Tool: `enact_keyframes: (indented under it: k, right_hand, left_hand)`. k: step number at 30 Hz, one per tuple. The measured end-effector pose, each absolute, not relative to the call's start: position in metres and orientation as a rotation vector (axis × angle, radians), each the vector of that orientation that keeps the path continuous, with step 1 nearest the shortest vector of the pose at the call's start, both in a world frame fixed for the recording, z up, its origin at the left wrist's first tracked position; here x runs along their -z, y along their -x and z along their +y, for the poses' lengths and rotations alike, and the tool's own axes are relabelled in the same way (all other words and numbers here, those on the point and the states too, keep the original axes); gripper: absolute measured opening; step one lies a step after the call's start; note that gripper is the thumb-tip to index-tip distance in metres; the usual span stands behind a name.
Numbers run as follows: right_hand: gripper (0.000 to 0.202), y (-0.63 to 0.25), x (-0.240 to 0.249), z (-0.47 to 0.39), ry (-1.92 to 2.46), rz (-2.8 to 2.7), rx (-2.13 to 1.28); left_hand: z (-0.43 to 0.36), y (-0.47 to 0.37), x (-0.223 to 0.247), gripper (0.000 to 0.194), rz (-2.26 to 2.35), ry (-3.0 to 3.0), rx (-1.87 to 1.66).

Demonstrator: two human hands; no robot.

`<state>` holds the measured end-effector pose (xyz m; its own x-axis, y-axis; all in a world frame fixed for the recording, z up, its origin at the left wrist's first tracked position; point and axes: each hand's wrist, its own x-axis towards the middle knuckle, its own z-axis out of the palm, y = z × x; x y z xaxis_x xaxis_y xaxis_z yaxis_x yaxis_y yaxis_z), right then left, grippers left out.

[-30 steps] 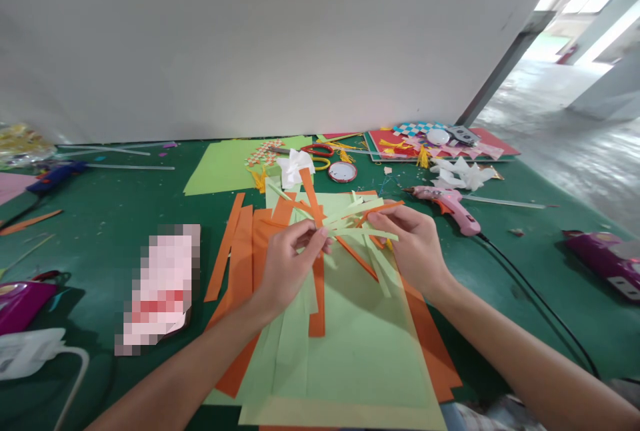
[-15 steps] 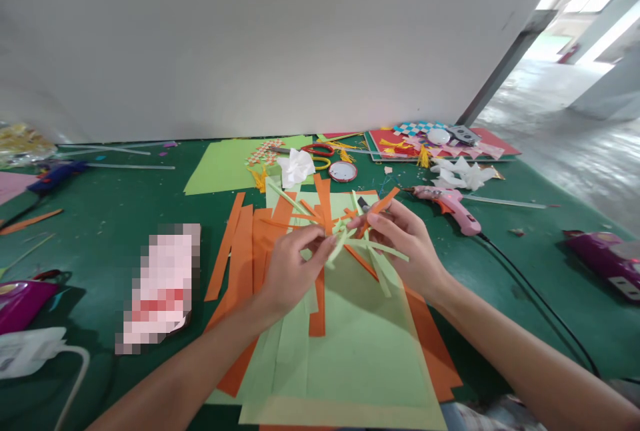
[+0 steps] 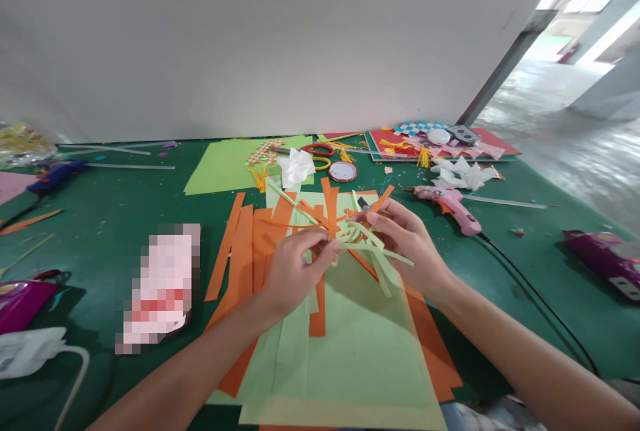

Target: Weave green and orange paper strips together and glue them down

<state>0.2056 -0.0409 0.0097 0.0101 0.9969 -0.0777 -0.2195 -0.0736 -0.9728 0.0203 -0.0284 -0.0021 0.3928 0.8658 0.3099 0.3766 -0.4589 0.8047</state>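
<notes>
Both hands hold a small bundle of crossing paper strips above the green paper sheets point(image 3: 365, 351). My left hand point(image 3: 303, 267) is closed, thumb and forefinger pinching the bundle's left side. My right hand point(image 3: 407, 237) is closed on its right side, with an orange strip end point(image 3: 384, 197) poking up from its fingers. Pale green strips point(image 3: 363, 234) curl and cross between the hands, one end reaching over the right palm. Orange strips point(image 3: 331, 201) stick up at the back of the bundle. How the strips join in the middle is partly hidden by my fingers.
Loose orange strips point(image 3: 240, 251) lie left of the sheets, and a pixelated pink object point(image 3: 163, 287) beyond them. A pink glue gun point(image 3: 453, 207) with a black cord rests at the right. Scissors point(image 3: 320, 149), crumpled tissue point(image 3: 296, 168) and a round tin point(image 3: 343, 171) sit behind.
The pale green strips between my hands have shifted and now curve over toward the right. The bundle has turned slightly; both hands stay almost in place.
</notes>
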Motion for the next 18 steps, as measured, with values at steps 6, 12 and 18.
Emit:
enact_keyframes:
  k: [6, 12, 18]
  right_hand:
    - [0.022, -0.2081, -0.009, -0.0413, 1.071, -1.01, -1.32]
    - [0.02, -0.2078, -0.0094, -0.0426, 1.017, -1.068, -1.407]
    - [0.021, -0.2072, -0.0079, -0.0424, 0.991, -1.146, -1.468]
  left_hand:
    - [-0.0267, -0.0209, 0.0024, 0.035, 1.074, -2.019, -0.95]
    - [-0.0266, -0.0214, 0.0057, 0.033, 1.131, -1.991, -0.917]
    - [-0.0263, -0.0212, 0.0045, 0.025, 1.128, -1.967, -0.938]
